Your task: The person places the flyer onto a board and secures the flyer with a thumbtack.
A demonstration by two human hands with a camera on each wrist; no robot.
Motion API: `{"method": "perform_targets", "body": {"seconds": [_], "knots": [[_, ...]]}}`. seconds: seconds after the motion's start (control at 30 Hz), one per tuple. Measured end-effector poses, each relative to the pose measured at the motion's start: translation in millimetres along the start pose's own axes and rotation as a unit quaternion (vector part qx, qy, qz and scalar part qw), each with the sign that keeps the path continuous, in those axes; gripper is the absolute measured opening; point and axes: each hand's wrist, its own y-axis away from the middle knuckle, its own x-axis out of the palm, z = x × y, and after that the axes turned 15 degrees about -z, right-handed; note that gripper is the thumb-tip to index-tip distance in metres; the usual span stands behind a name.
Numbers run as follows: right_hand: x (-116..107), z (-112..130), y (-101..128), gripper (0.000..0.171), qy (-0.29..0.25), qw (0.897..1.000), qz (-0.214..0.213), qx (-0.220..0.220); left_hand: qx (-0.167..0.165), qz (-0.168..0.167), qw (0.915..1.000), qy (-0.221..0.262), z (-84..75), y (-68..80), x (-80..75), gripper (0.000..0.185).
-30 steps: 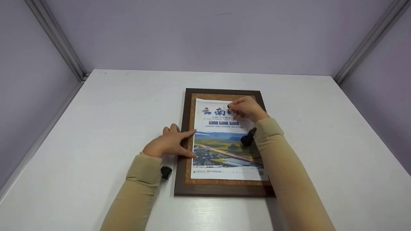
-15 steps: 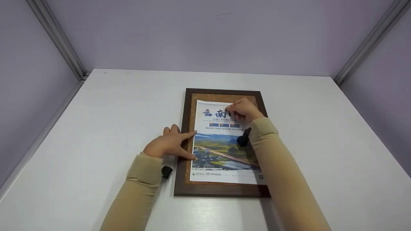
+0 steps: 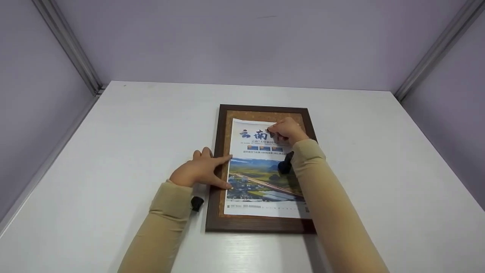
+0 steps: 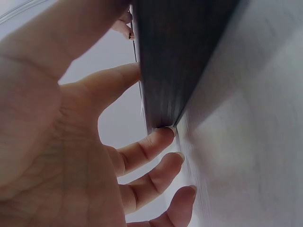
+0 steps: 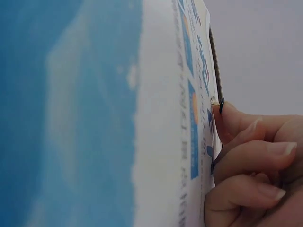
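A dark brown picture frame (image 3: 221,129) with a cork inner panel lies flat on the white table (image 3: 113,151). A printed poster (image 3: 254,178) with a landscape photo lies on the cork. My left hand (image 3: 202,168) rests open on the frame's left rail, index finger and thumb reaching the poster's edge. In the left wrist view its fingers (image 4: 147,151) touch the dark frame edge (image 4: 180,56). My right hand (image 3: 290,131) sits on the poster's top, fingers curled and pinching a small dark pin (image 5: 221,105) against the paper (image 5: 156,118).
Purple walls (image 3: 242,38) with metal corner rails (image 3: 68,45) close in the table on three sides. Black wrist cameras (image 3: 196,203) sit on both tan sleeves. Bare table lies left and right of the frame.
The poster has slid a little toward me on the cork, and my right hand came with it, slightly down and left. The left hand has stayed put.
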Motion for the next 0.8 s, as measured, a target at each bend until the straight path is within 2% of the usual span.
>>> {"method": "perform_targets", "body": {"seconds": [0.17,0.43,0.67,0.8], "knots": [[2.9,1.0,0.1,0.02,0.013,1.0,-0.012,0.008,0.004,-0.002,1.0,-0.001,1.0,-1.1,1.4,0.095],[5.6,3.1,2.8,0.015,-0.018,1.0,-0.011,0.019,0.02,-0.002,0.9997,-0.01,2.1,-2.1,0.3,0.093],[4.5,-1.5,3.5,0.017,-0.013,0.999,-0.031,0.008,0.015,-0.001,0.9999,0.0,1.2,-1.0,0.6,0.094],[2.6,-4.6,4.9,0.016,-0.031,0.999,-0.02,0.017,0.011,0.0,0.9999,0.002,0.9,0.1,0.1,0.095]]}}
